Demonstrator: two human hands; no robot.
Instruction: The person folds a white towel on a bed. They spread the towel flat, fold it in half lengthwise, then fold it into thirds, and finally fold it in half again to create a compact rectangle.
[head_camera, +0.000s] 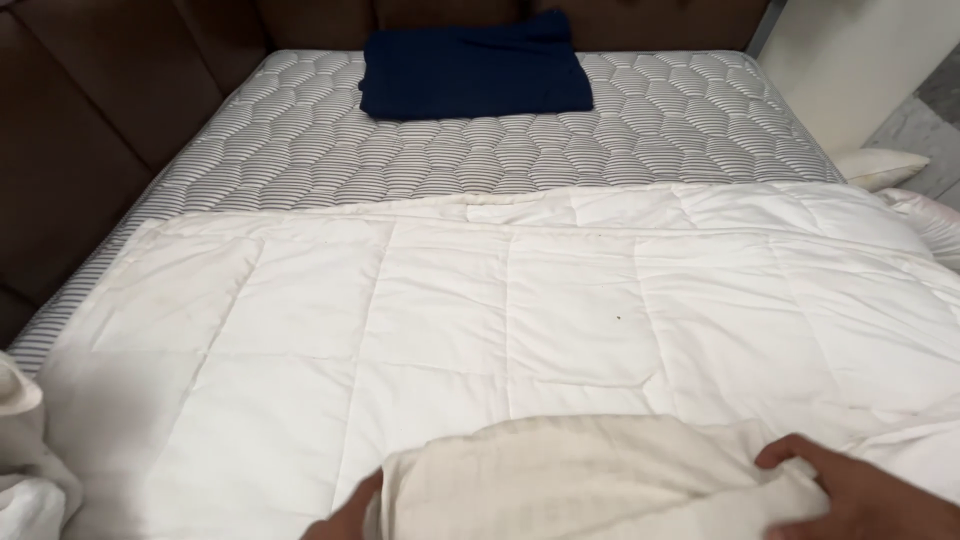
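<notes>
Head view, nearest the lower edge: the left hand (345, 518) and the right hand (850, 490) sit at either side of a bunched cream cloth (590, 475), a rumpled fold that lies between them on top of the white quilted comforter (480, 300). The left hand shows only partly at the frame's bottom, its fingers pressed against the fold's left end; whether they close around it I cannot tell. The right hand lies on the fold's right end, fingers curled down onto the fabric, gripping it. Beyond the hands the comforter spreads flat across the near half of the bed, its far edge running side to side. Past that edge the striped, quilted mattress (300, 140) lies bare. Farthest off, a folded dark blue cloth (470, 70) rests on the mattress by the brown padded headboard (90, 110).
</notes>
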